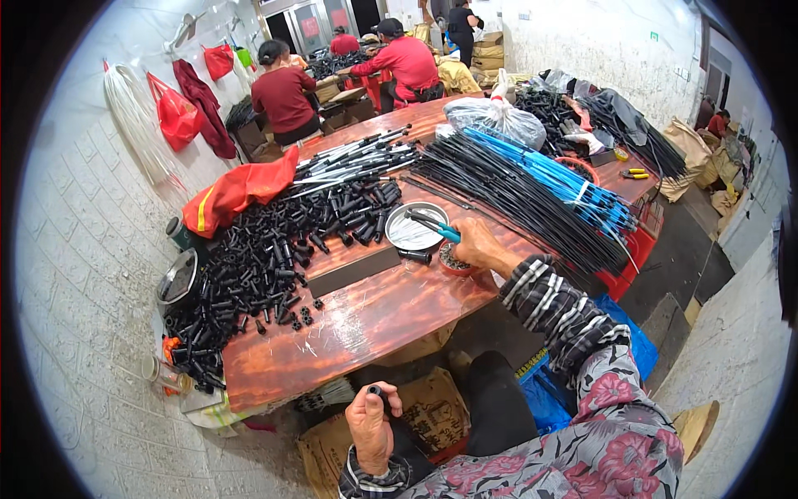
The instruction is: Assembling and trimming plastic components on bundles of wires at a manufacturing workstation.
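My right hand (480, 247) grips teal-handled pliers (446, 230) at the table's front edge. Their dark end reaches over a round white dish (402, 234). Just under this hand stands a small red bowl (454, 264) of small metal pieces, partly hidden by it. Down over my lap, my left hand (371, 428) is closed around a short black tubular fitting (375, 390), its round end facing up. One more black fitting (415, 257) lies on the table beside the dish.
A large heap of black fittings (249, 258) covers the table's left side. Behind lie silver rods (357, 160), black rods (507, 191) and blue rods (549, 175). A dark flat bar (355, 273) lies in front. Several people work at tables further back.
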Motion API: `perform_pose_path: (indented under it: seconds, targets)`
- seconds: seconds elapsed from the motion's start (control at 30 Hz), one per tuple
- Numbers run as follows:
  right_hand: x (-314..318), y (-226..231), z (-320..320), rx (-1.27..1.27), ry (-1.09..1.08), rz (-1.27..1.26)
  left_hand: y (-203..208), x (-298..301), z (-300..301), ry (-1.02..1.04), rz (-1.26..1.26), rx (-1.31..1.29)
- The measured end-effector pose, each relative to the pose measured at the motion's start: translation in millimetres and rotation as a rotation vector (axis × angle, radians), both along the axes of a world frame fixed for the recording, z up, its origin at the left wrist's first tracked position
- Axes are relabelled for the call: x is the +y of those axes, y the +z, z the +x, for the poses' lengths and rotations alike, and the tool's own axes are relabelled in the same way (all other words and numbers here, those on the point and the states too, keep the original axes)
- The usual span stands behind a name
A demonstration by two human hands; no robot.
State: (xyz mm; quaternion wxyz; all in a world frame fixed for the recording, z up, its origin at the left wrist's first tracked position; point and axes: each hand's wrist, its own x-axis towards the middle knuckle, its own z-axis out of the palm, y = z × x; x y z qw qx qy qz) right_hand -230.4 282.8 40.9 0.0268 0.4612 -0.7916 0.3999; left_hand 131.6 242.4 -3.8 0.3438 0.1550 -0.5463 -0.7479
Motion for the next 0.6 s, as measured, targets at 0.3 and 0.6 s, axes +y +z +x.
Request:
perform_pose_path:
  seconds: [0.3,0.6]
  targets:
    - [7.2,-20.7,-4.2,-0.166,-0.07,-0.007,2.7,17.9,12.2,-0.053,0.0,-0.031]
    - [8.6,-4.6,-12.2,-0.656,0.014,-0.271,8.5,21.4,6.6,-0.061,-0.051,0.053]
